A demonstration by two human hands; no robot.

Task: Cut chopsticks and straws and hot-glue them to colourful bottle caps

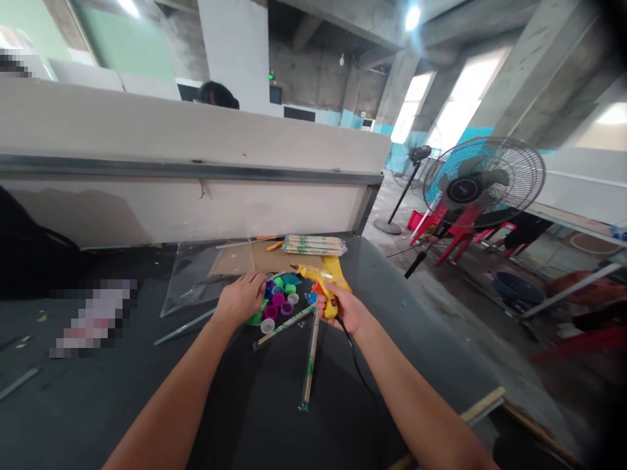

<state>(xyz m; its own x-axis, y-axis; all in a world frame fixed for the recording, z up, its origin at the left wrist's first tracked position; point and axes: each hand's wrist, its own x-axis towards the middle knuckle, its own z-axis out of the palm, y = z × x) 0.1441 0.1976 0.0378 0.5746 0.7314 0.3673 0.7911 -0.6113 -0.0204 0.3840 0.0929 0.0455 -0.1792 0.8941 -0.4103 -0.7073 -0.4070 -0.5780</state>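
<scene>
One yellow hot-glue gun in hand above dark tabletop.
Right hand wraps firmly around gun's handle, nozzle pointing left near colored plastic caps; left hand curls beside caps, hold can't tell. Wrapped chopsticks lie nearer the person.

Lit by far-right windows and 2 glaring ceiling lamps; dimmer along the concrete ceiling. Softly shadowed on the partition at left. Stretched, blurred, blackened toward the right edge.
</scene>
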